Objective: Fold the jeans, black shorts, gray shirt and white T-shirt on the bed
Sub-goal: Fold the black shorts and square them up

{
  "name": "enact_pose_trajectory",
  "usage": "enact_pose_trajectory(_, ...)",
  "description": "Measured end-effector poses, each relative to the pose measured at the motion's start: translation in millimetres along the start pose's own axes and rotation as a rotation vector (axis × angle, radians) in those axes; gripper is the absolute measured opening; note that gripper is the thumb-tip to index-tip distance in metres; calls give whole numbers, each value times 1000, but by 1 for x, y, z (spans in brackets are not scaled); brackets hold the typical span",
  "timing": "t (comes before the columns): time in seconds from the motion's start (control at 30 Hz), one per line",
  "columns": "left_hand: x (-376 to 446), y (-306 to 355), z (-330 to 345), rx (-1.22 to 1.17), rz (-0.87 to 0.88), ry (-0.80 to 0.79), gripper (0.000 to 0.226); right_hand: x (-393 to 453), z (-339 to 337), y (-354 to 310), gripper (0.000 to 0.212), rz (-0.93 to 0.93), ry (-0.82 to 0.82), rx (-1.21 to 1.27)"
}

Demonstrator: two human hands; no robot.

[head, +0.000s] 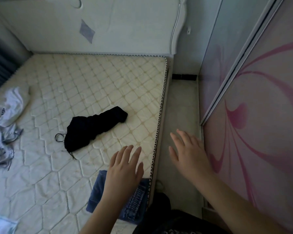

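Above folded jeans (98, 193), both hands (125, 168) hover open.

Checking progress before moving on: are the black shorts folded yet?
Not folded. The black shorts lie bunched in a crumpled heap on the mattress, untouched by either hand.

**No legible text**

Nothing could be read. The dark shirt (184, 231) at the bottom edge carried pale print, cut off by the frame and too blurred to make out. The white garment (0, 114) at the left showed small dark marks, equally unreadable.
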State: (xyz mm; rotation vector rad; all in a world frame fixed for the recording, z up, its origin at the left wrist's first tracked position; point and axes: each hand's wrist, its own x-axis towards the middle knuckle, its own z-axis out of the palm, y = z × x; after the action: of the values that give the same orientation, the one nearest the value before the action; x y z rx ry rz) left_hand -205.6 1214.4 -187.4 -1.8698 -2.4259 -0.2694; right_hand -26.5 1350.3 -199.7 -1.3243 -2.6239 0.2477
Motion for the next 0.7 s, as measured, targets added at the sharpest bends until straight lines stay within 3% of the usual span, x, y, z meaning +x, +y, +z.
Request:
enact_pose_trajectory(0.3,96,-35,29,18,-234,6,49,110,-9,17,49,-204,6,-75)
enact_pose_trajectory(0.47,151,-46,34,11,-223,-6,41,151,-3,25,44,-274,44,-123)
enact_pose_trajectory(0.7,206,-67,30,16,-256,-35,53,218,9,19,43,-317,-25,-79)
